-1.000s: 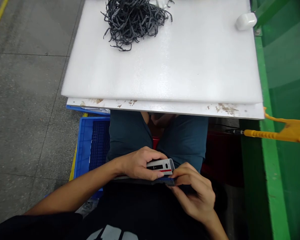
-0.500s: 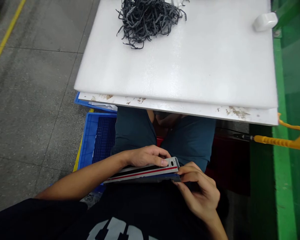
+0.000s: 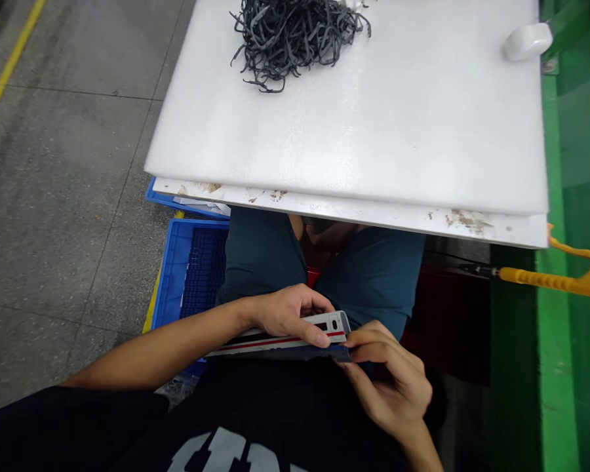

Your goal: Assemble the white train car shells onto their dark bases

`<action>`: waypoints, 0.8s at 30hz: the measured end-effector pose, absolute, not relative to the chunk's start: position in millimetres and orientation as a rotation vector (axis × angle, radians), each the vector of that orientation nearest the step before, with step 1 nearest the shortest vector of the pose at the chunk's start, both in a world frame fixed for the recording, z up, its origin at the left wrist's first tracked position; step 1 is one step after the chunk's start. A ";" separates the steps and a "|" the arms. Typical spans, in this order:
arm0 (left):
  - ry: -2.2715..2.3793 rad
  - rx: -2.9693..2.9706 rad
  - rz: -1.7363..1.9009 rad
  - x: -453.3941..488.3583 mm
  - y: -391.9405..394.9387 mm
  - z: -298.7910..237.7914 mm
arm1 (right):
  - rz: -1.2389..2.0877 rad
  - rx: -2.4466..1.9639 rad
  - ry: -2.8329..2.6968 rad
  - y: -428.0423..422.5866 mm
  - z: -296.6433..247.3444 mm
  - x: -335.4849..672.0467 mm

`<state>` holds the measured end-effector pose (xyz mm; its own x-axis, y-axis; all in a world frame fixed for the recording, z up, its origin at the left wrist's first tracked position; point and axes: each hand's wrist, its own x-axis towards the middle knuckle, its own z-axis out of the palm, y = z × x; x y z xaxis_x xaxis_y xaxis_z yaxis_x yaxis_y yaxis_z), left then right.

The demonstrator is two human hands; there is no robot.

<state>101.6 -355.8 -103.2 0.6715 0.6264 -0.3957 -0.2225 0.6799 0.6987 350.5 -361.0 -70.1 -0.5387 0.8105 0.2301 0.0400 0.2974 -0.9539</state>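
A long white toy train carriage (image 3: 275,343) with red and black stripes lies across my lap, its nose at the right. Beneath it runs a dark blue strip or base (image 3: 305,354); I cannot tell if it is part of the carriage. My left hand (image 3: 290,314) is shut over the carriage's top edge, fingers curling down its side. My right hand (image 3: 388,373) grips the carriage's nose end and the blue strip from below and the right. The carriage's left end is partly hidden by my left forearm's shadow and my dark shirt.
A white plastic board (image 3: 344,118) with a tangle of dark strips (image 3: 295,39) and a white rounded object (image 3: 527,40) stands ahead. Blue crates (image 3: 191,275) sit on the concrete floor to the left. A green frame (image 3: 555,328) and yellow tool (image 3: 555,278) lie right.
My left hand has shifted toward the carriage's nose and now wraps more over its top edge. The carriage sits slightly lower, and its long side still shows.
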 end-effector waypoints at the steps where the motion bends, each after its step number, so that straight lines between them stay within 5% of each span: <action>1: 0.679 0.664 0.524 101.1 -355.8 -102.5 | 1.298 -0.764 -1.827 -361.1 -69.8 349.9; 24: 0.678 0.771 0.550 92.1 -355.5 -84.2 | 1.101 -0.931 -1.983 -353.9 -63.3 349.2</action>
<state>92.1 -355.5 -84.2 0.6601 0.6670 -0.3456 -0.2007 0.5999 0.7745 349.2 -353.9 -63.3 -0.5160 0.8297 0.2129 0.2580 0.3875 -0.8850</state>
